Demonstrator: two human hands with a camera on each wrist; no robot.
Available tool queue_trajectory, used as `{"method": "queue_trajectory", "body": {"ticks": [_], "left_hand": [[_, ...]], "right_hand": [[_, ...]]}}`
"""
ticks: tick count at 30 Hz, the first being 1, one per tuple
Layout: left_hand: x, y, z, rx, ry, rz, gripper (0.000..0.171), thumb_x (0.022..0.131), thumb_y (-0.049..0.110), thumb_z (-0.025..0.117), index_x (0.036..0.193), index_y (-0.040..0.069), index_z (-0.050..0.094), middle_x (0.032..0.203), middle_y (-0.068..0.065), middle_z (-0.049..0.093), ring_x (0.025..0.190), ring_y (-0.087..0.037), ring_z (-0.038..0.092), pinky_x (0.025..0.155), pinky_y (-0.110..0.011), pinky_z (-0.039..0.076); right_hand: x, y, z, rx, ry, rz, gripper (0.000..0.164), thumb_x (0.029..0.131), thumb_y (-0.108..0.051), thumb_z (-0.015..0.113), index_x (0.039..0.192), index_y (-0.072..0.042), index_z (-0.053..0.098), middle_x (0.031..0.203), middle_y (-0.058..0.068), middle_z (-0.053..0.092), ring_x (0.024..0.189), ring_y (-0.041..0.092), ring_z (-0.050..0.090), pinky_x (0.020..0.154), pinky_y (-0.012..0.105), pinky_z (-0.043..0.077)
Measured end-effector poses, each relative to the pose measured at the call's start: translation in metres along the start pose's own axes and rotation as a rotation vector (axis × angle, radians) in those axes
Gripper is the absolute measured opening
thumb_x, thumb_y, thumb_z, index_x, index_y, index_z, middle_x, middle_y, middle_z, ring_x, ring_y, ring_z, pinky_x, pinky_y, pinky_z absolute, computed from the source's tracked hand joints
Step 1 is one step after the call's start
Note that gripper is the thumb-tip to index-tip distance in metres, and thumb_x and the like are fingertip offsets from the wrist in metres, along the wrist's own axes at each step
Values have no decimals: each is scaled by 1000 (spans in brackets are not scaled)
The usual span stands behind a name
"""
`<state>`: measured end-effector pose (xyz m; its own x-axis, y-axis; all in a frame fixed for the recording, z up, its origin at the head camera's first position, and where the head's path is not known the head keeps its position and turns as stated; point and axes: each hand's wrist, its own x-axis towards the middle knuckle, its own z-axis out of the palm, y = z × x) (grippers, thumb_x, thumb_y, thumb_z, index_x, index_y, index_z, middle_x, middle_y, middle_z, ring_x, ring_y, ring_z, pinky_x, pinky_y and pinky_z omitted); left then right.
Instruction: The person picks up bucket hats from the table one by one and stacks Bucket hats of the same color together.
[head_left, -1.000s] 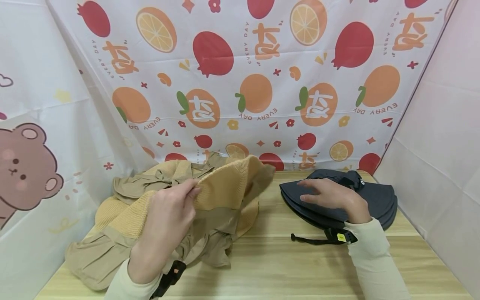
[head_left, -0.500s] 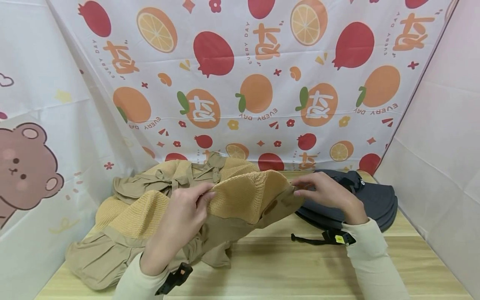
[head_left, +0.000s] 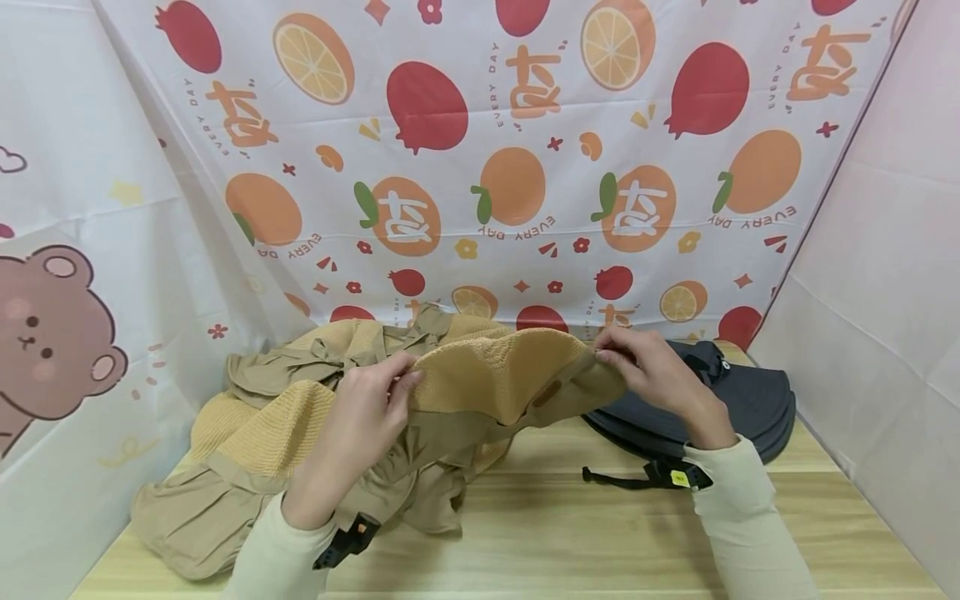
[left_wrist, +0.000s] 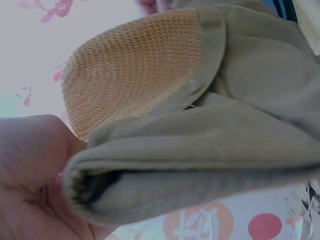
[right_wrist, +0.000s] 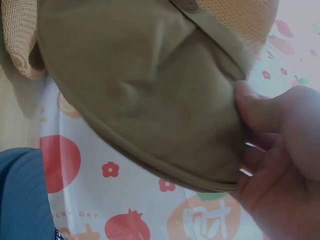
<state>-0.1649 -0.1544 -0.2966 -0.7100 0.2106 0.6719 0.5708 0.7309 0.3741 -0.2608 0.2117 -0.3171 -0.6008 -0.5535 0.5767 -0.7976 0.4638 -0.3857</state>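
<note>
Fingers of the left hand (head_left: 367,417) and right hand (head_left: 654,371) pinch closed on a straw-and-khaki hat (head_left: 510,375), centre frame.

Sleeves (head_left: 750,521): pale cream cloth
Left wrist device (head_left: 345,542): black, angular, orange mark (head_left: 362,527)
Right wrist device (head_left: 663,474): black, thin strap (head_left: 617,481), yellow label (head_left: 680,478)

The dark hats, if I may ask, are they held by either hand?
No, the left hand and the right hand both grip a tan hat.
</note>
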Motion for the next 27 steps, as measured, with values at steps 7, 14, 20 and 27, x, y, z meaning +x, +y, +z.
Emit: {"method": "queue_trajectory", "body": {"ticks": [7,14,20,27], "left_hand": [[3,-12,1,-5,-53,-69,5,97,0,66,94,3,70,81,-8,75,74,-18,72,68,-37,62],[3,-24,-2,-11,-208,-137,25,96,9,71,120,2,66,95,-12,79,84,-24,78,75,-42,62],[4,-35,-3,14,-312,-141,33,96,9,72,128,3,65,90,-4,77,79,-15,72,67,-30,55],[5,-40,-3,-27,-338,-144,26,100,10,66,125,4,70,84,-2,72,68,-9,59,61,-25,48]], "right_hand": [[0,-4,-2,26,161,-59,22,95,9,64,99,-12,69,82,-3,63,65,3,44,60,20,39],[-2,-7,-7,49,253,-27,23,95,10,64,99,-11,72,86,-1,67,66,5,46,61,20,39],[-3,-6,-9,76,295,-10,23,95,11,63,99,-9,72,81,-1,64,60,5,43,57,22,37],[-2,-4,-9,54,292,13,19,96,9,63,98,-9,71,78,-1,63,58,5,42,56,23,36]]}}
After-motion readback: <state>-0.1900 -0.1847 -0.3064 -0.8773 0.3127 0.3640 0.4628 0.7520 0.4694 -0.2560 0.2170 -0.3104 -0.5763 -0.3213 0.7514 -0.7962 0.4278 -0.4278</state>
